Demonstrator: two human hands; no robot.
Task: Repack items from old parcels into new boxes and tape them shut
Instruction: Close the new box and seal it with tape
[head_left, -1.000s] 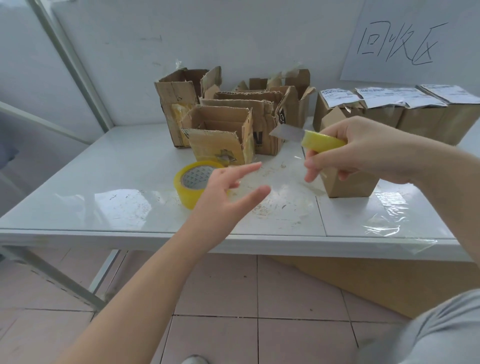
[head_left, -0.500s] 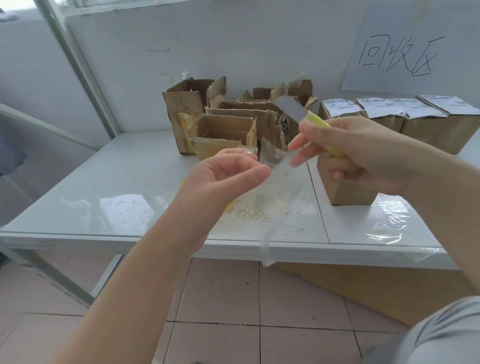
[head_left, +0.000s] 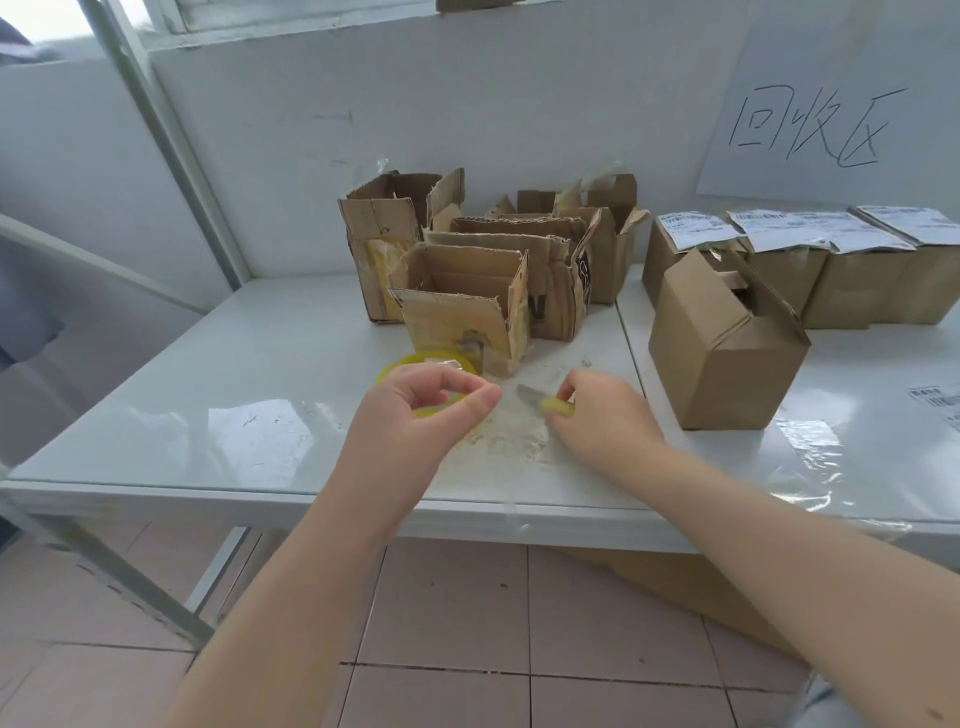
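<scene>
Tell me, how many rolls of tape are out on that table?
1. A yellow roll lies on the table, just behind the left hand and in front of a torn box. Others may be hidden from view.

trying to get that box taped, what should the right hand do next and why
Probably lay the knife flat on the table and let go: the right hand grips it low over the surface, blade out, while the brown box beside it stands with its flaps not fully shut. Closing them likely needs a free hand.
</scene>
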